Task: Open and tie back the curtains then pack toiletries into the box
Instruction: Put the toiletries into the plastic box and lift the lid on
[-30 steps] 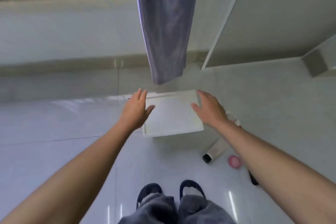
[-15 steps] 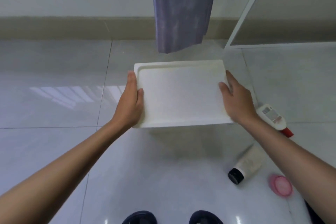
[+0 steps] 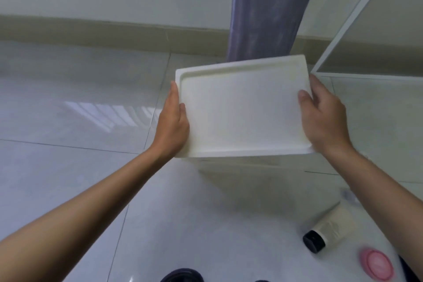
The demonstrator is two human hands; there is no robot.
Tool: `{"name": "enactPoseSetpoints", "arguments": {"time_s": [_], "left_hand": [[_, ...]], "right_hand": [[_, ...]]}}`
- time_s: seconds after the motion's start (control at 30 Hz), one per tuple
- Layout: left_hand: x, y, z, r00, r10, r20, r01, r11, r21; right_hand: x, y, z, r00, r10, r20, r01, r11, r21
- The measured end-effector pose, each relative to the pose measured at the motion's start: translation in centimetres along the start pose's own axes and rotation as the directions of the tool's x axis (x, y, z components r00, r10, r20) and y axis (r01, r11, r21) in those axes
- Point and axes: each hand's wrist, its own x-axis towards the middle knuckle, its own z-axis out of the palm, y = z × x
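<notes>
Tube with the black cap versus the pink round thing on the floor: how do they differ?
The tube is long, cream-coloured and lies on its side, black cap towards the person; the pink round thing is flat and disc-shaped. The tube lies farther from the person than the pink round thing. Both rest on the white floor tiles, untouched by either hand.

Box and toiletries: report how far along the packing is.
Done: the curtain hangs gathered in a narrow bunch; a tie is not visible. In hand: the left hand and right hand grip the white lid by its short edges. Left: the tube and pink disc lie on the floor, unpacked.
</notes>
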Motion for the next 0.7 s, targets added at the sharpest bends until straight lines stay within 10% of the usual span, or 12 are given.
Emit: {"name": "enactPoseSetpoints", "arguments": {"time_s": [0.2,0.4,0.7], "left_hand": [[2.6,-2.6,-8.1,0.96,0.03,-0.278,-0.013,0.998,0.062],[0.2,-11.2,-13.7,0.861,-0.191,-0.472,0.282,0.951,0.128],[-3.4,-18.6,-15.1,0.775,-0.567,-0.28,0.601,0.798,0.047]], "right_hand": [[4.1,-8.2,4.6,0.965,-0.129,0.227,0.129,0.992,0.019],[6.9,-15.3,14.9,0.76,-0.078,0.646,0.027,0.996,0.089],[3.6,-16.0,25.9,0.489,0.284,0.825,-0.114,0.958,-0.263]]}}
